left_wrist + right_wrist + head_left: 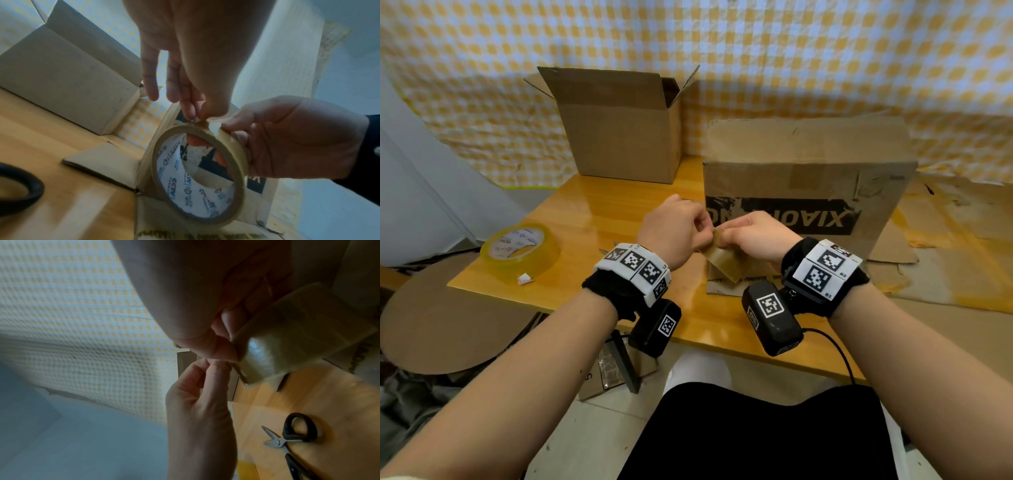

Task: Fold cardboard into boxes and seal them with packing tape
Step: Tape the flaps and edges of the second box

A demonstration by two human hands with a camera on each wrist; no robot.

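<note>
A roll of clear brownish packing tape (pixel 723 262) (pixel 197 175) (pixel 287 344) hangs over the wooden table (pixel 592 212) between both hands. My right hand (pixel 726 235) (pixel 234 129) grips the roll, thumb on the outer face and fingers through the core. My left hand (pixel 703 224) (pixel 196 117) (pixel 213 365) pinches at the tape's edge on top of the roll. Behind the hands stands a closed box with black print (pixel 808 192). An open plain box (pixel 619 126) stands at the back left with its flaps up.
A second, yellowish tape roll (pixel 520 250) lies on the table's left part. Black-handled scissors (pixel 294 439) (pixel 20 183) lie on the table below my left wrist. Flat cardboard sheets (pixel 945 246) cover the right side. A round cardboard piece (pixel 441 325) sits low at left.
</note>
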